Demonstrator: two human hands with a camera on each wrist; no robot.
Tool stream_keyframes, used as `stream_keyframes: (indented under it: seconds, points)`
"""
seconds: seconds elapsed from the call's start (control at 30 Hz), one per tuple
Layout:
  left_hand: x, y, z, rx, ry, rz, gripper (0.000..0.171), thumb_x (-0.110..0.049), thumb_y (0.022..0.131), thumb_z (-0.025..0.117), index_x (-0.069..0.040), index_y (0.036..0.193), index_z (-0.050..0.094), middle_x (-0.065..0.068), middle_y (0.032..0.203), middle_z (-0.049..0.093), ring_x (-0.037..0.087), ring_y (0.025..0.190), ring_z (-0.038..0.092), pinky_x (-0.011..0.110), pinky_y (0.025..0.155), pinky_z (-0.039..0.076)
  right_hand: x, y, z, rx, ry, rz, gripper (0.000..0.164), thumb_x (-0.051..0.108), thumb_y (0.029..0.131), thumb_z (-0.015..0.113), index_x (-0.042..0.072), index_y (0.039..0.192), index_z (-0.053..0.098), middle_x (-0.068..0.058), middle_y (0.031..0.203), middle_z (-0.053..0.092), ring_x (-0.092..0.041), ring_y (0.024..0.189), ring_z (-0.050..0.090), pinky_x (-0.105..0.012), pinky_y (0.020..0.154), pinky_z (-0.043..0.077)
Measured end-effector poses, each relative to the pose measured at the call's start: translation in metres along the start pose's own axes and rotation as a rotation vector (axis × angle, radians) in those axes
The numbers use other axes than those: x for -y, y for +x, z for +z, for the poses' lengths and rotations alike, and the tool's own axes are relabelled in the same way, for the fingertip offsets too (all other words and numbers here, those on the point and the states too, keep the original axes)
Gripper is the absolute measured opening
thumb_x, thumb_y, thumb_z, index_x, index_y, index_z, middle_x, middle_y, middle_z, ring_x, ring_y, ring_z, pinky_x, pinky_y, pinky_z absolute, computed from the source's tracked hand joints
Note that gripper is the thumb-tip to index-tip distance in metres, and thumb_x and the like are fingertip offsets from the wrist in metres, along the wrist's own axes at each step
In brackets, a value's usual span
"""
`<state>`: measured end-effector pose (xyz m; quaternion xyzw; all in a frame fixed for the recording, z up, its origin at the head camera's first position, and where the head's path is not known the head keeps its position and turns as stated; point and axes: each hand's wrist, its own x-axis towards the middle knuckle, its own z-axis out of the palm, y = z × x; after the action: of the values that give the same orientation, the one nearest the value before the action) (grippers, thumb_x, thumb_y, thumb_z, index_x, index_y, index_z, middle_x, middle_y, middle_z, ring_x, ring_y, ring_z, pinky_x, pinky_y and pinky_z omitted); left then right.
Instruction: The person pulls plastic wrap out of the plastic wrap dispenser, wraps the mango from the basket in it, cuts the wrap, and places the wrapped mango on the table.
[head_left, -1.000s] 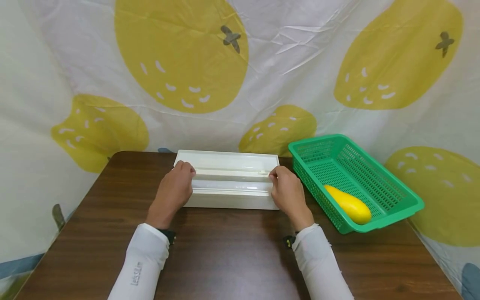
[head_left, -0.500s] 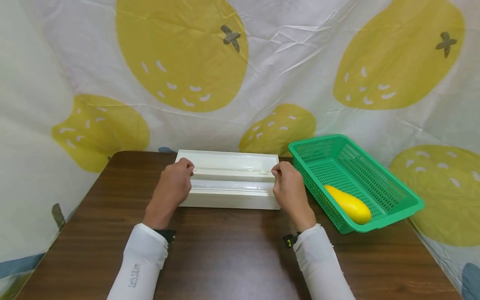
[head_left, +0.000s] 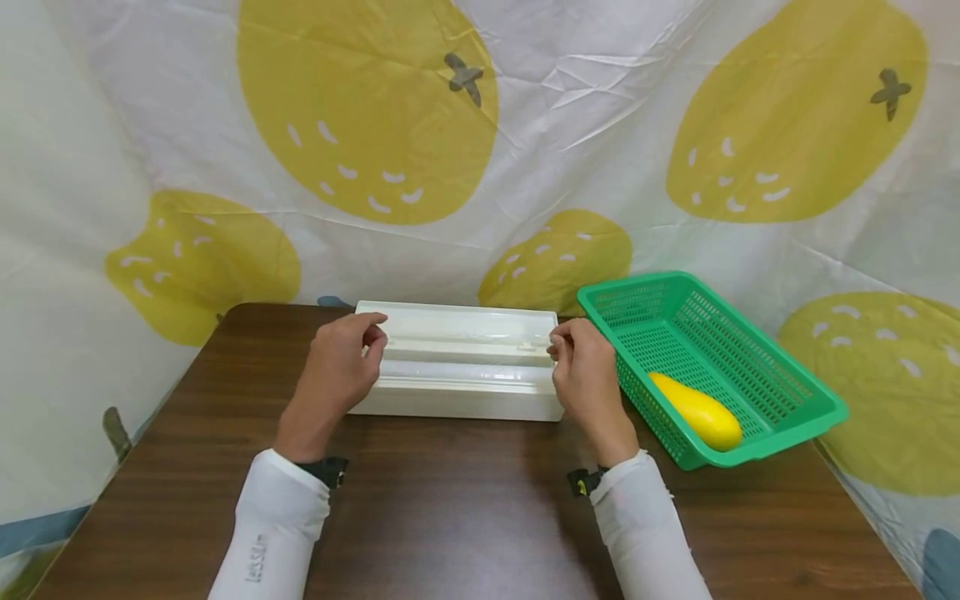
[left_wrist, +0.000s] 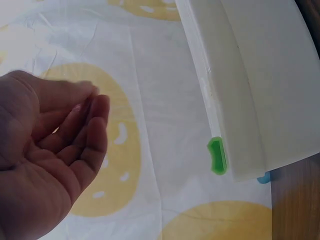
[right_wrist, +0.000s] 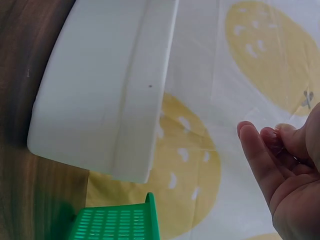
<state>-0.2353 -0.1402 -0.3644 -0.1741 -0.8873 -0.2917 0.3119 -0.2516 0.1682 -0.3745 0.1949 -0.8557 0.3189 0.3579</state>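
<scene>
A white plastic-wrap dispenser box [head_left: 457, 406] stands with its lid [head_left: 457, 317] tipped back. Inside lies a roll of clear plastic wrap [head_left: 465, 372]. My left hand [head_left: 341, 354] is at the box's left end, thumb and fingertips brought together at the film's edge, index finger raised. At the right end my right hand [head_left: 585, 367] pinches the film between thumb and a curled finger, its index finger sticking out. A faint glint of film runs between the hands. In the left wrist view a green slider [left_wrist: 217, 156] sits on the box's edge.
Right of the box stands a green perforated basket [head_left: 787, 437], close to my right hand, with a yellow elongated fruit or vegetable [head_left: 697, 411] inside. The brown wooden table [head_left: 457, 517] stretches toward me. A lemon-print cloth [head_left: 555, 150] hangs behind.
My hands have moved slightly apart. The left index finger has lifted away from the thumb in the head view. Box and basket stay where they were.
</scene>
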Motion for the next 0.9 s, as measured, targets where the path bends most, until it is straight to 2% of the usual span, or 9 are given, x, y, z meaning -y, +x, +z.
stream_keyframes:
  seconds: [0.13,0.4,0.7,0.9]
  points:
    - [0.0,0.001,0.0,-0.08,0.005,0.04,0.015,0.006,0.084,0.069,0.009,0.097,0.074,0.023,0.081,0.074,0.031,0.07,0.065,0.05,0.065,0.058,0.003,0.001,-0.003,-0.02,0.013,-0.023,0.006,-0.011,0.09,0.061,-0.005,0.09,0.063,-0.021,0.083,0.066,-0.027,0.071,0.067,-0.043,0.061,0.06]
    - [-0.005,0.003,-0.004,-0.199,-0.001,0.076,0.007,0.004,0.082,0.073,0.006,0.088,0.076,0.02,0.076,0.073,0.028,0.066,0.066,0.047,0.059,0.057,0.008,0.006,-0.009,-0.068,0.019,-0.068,0.005,-0.012,0.09,0.06,-0.008,0.091,0.062,-0.021,0.083,0.066,-0.028,0.075,0.065,-0.045,0.064,0.06]
    - [-0.013,0.006,-0.013,-0.292,-0.016,0.138,0.004,0.004,0.082,0.072,0.006,0.084,0.076,0.02,0.076,0.076,0.028,0.067,0.069,0.048,0.058,0.058,0.017,0.01,-0.017,-0.132,0.069,-0.095,0.006,-0.012,0.09,0.061,-0.008,0.085,0.062,-0.026,0.106,0.069,-0.036,0.096,0.065,-0.052,0.07,0.058]
    - [-0.019,0.007,-0.019,-0.332,-0.036,0.156,0.005,0.006,0.082,0.071,0.006,0.083,0.075,0.02,0.076,0.076,0.028,0.067,0.069,0.048,0.057,0.057,0.021,0.009,-0.023,-0.15,0.057,-0.09,0.003,-0.01,0.091,0.061,-0.009,0.088,0.061,-0.025,0.123,0.066,-0.032,0.082,0.068,-0.049,0.062,0.06]
